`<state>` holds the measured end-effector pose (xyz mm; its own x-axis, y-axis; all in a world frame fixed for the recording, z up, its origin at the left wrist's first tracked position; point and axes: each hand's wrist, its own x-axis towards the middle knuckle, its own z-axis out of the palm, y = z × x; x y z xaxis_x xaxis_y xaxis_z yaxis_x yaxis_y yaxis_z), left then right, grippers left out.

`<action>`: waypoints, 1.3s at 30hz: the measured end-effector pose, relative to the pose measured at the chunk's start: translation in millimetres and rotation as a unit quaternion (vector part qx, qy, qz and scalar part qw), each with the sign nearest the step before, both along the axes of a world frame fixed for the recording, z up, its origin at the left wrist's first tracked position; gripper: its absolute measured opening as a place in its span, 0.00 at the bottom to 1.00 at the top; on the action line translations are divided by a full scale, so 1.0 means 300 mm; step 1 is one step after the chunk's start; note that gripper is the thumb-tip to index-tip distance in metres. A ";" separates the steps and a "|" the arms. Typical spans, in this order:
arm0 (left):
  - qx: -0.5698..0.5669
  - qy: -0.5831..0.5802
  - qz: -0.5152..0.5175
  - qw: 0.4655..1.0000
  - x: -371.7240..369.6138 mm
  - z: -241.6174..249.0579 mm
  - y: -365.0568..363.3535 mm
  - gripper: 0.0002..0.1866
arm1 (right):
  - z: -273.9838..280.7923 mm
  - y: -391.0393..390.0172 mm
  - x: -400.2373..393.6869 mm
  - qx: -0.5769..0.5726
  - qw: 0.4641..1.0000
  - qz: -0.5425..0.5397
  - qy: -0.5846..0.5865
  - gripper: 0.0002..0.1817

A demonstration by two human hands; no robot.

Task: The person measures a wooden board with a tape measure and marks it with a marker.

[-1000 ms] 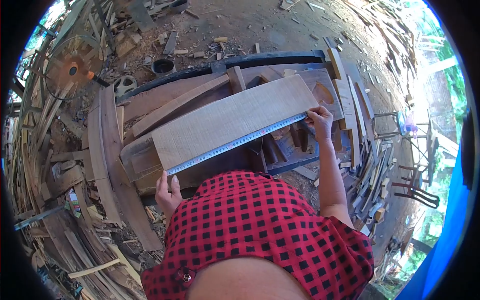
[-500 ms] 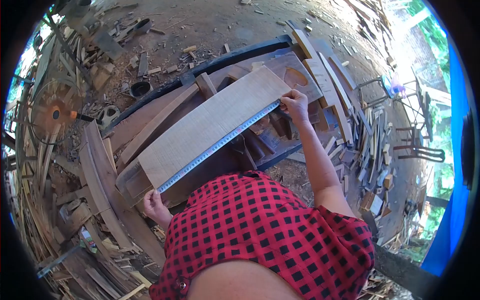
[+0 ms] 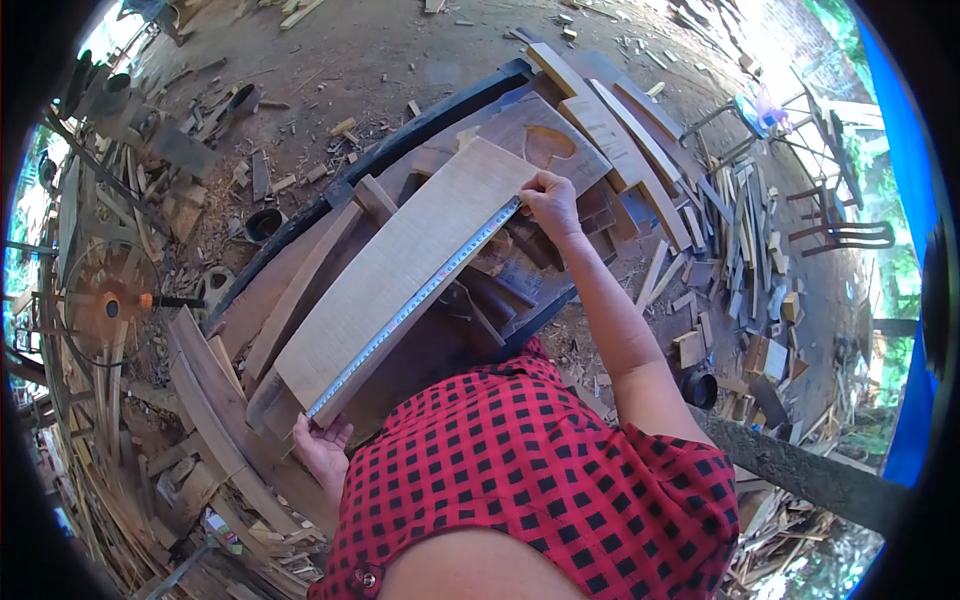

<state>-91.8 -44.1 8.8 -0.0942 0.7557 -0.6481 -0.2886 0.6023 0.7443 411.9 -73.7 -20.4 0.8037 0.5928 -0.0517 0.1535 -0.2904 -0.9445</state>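
A long pale wooden board (image 3: 400, 270) lies slantwise across the workbench, its far end to the upper right. Along its near edge runs a white and blue measuring tape (image 3: 428, 290). My right hand (image 3: 552, 203) is closed on the tape at the board's far right corner, with thumb and finger pinched together. At the lower left corner, my left hand (image 3: 322, 450) holds the tape's other end against the board; its fingers are loosely curled and partly under the corner. Below the tape, the board's side edge shows.
The dark-edged workbench (image 3: 430, 118) holds more wood, including a piece with a rounded cutout (image 3: 548, 146). Curved planks (image 3: 215, 420) lean at the left beside a round fan-like guard (image 3: 112, 300). Wood offcuts (image 3: 745, 240) are piled on the right, near a metal chair frame (image 3: 835, 215).
The board has turned to a steeper slant and its near side edge shows more. My right hand has shifted left in view; my left hand's fingers have loosened and turned. The view has shifted.
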 end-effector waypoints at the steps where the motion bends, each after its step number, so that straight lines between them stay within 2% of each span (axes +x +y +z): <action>1: -0.019 -0.016 0.006 1.000 0.001 0.004 0.002 0.19 | -0.001 -0.003 0.003 -0.002 1.000 0.013 0.004 0.03; 5: -0.032 0.006 0.039 0.999 0.044 0.017 0.009 0.21 | 0.004 -0.005 0.015 -0.007 0.999 0.034 0.006 0.02; 8: 0.015 0.108 -0.010 0.994 0.071 0.023 -0.011 0.22 | -0.004 0.004 0.044 -0.029 0.996 0.077 -0.038 0.03; 9: 0.031 0.116 0.004 0.993 0.068 -0.008 -0.020 0.21 | -0.006 0.010 0.063 -0.065 0.989 0.089 -0.094 0.08; 10: 0.049 0.123 0.017 0.991 0.078 -0.021 -0.024 0.21 | 0.015 0.014 0.069 -0.067 0.990 0.091 -0.083 0.08; 13: 0.068 0.138 0.034 0.988 0.123 -0.038 -0.035 0.21 | 0.070 0.042 0.099 -0.187 0.959 0.174 -0.123 0.09; 16: 0.082 0.151 0.049 0.984 0.140 -0.029 -0.035 0.20 | 0.115 0.083 0.120 -0.189 0.944 0.222 -0.151 0.10; 18: 0.056 0.128 0.035 0.990 0.096 -0.064 -0.014 0.16 | 0.204 0.118 0.134 -0.174 0.942 0.250 -0.137 0.12; 20: 0.046 0.137 0.037 0.989 0.072 -0.087 -0.002 0.15 | 0.317 0.138 0.152 -0.113 0.932 0.340 -0.051 0.18; 23: 0.033 0.133 0.045 0.990 0.083 -0.078 0.003 0.13 | 0.416 0.111 0.248 -0.080 0.922 0.370 -0.084 0.23; 24: 0.027 0.124 0.054 0.990 0.088 -0.075 0.001 0.12 | 0.372 0.107 0.327 -0.039 0.924 0.356 -0.131 0.25; 26: 0.028 0.110 0.034 0.993 0.066 -0.088 -0.001 0.13 | 0.333 0.051 0.439 -0.068 0.945 0.266 -0.179 0.26; 27: 0.029 0.095 0.020 0.995 0.059 -0.097 -0.003 0.15 | 0.312 0.010 0.479 -0.067 0.945 0.264 -0.182 0.26; 29: 0.022 0.099 0.027 0.995 0.065 -0.092 -0.011 0.16 | 0.262 -0.071 0.525 -0.190 0.953 0.199 -0.129 0.29; 30: 0.014 0.104 0.034 0.994 0.070 -0.088 -0.014 0.18 | 0.218 -0.104 0.531 -0.188 0.953 0.196 -0.131 0.29; 32: 0.013 0.083 0.043 0.996 0.045 -0.117 -0.014 0.20 | 0.113 -0.161 0.509 -0.300 0.894 0.116 -0.312 0.34; 35: 0.028 0.045 0.062 0.997 0.032 -0.133 -0.020 0.16 | 0.028 -0.180 0.492 -0.358 0.892 0.087 -0.262 0.37; 39: 0.010 0.020 0.060 0.998 -0.045 -0.176 0.005 0.12 | 0.010 -0.138 0.440 -0.323 0.908 0.038 -0.265 0.35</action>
